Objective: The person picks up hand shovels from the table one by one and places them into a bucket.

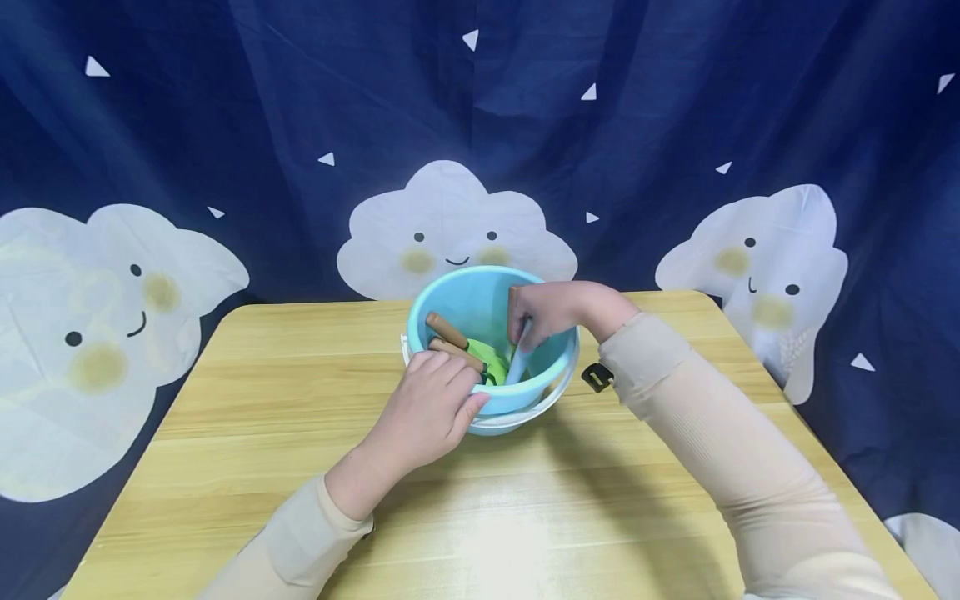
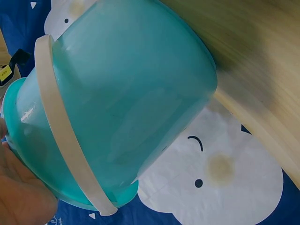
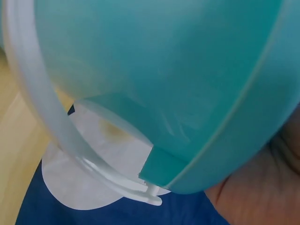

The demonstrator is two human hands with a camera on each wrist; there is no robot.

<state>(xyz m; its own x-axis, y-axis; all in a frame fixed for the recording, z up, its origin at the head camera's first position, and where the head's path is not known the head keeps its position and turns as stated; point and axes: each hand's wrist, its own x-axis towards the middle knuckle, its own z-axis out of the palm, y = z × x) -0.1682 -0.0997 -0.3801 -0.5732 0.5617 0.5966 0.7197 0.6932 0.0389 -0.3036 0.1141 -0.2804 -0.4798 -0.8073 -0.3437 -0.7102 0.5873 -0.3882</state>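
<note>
A light blue bucket (image 1: 491, 403) stands on the table, its white handle (image 2: 65, 126) hanging down the outside. My left hand (image 1: 435, 400) grips the near-left rim, fingers over the edge and thumb outside. Reaching in over the right side, my right hand (image 1: 551, 310) holds a light blue stick-like piece (image 1: 519, 360) between thumb and fingers. A brown wooden handle end (image 1: 513, 300) shows against those fingers; whether it is gripped too I cannot tell. Two wooden-handled tools (image 1: 447, 330) lean at the left inside, near bright green parts (image 1: 491, 362). Their lower ends are partly hidden.
The wood-grain table (image 1: 247, 400) spreads around the bucket. Behind it hangs a dark blue curtain (image 1: 285, 100) with white smiling clouds. A black strap buckle (image 1: 597, 377) sticks out by the right sleeve.
</note>
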